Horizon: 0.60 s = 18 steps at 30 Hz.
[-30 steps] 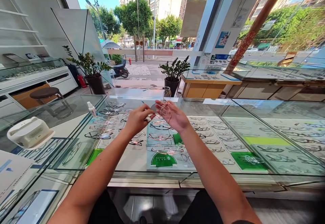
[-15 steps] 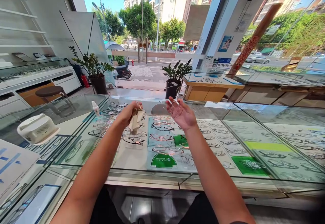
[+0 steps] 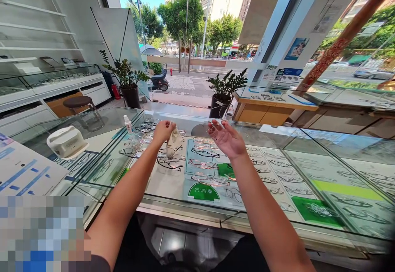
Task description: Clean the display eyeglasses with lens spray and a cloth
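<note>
My left hand is closed on a beige cloth, which hangs down from the fingers over the glass counter. My right hand is turned palm up, its fingers curled around a thin, pale pair of eyeglasses. Most of that pair is hard to make out against the bright background. Below both hands, rows of eyeglasses lie inside the glass display case, some on a light blue panel beside a green semicircular sign.
A small white spray bottle and a white boxy device stand on the counter to the left. A printed sheet lies nearer me. Beyond the counter are a round stool and two potted plants.
The view has swung slightly left. My left hand has turned, and the cloth now hangs more bunched to its right. My right hand keeps nearly the same pose.
</note>
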Available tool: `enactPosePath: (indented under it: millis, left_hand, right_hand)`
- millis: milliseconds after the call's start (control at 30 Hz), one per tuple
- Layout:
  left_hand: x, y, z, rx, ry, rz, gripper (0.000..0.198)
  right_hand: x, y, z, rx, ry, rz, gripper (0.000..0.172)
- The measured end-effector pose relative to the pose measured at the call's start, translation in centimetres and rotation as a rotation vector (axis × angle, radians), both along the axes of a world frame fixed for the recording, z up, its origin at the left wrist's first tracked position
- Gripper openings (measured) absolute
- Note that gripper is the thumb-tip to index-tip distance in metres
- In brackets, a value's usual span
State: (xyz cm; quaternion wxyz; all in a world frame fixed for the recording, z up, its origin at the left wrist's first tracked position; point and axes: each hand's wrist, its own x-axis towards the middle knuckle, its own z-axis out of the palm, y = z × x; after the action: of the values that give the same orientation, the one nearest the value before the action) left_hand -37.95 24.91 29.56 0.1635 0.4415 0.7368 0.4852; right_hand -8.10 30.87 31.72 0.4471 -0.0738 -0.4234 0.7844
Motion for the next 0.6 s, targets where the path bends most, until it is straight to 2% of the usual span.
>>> enactPosePath:
  millis: [133,233,300,367,467,600]
  left_hand:
    - [-0.5,-0.3,0.0,-0.014,0.139,0.074,0.024]
    - [-1.1,-0.8,0.6,0.017,0.217,0.148,0.027]
    - [-1.7,-1.3,1.2,0.072,0.295,0.294,0.027]
    - [-2.6,-1.8,1.7,0.118,0.352,0.497,0.029]
    - [-4.5,-2.4,2.1,0.086,0.306,0.713,0.044]
    - [-7.5,-2.7,1.7,-0.046,0.146,0.762,0.062]
  right_hand:
    - [-0.1,-0.3,0.0,0.0,-0.013,0.016,0.024]
    - [-0.1,-0.4,0.0,0.001,-0.025,0.007,0.022]
    - [-0.1,-0.4,-0.1,0.0,-0.028,-0.002,0.019]
    - [-0.1,-0.3,-0.2,-0.004,-0.031,-0.006,0.017]
    - [-0.1,-0.3,-0.4,-0.012,-0.046,-0.014,0.012]
    - [-0.1,-0.2,-0.5,-0.023,-0.061,-0.03,0.012]
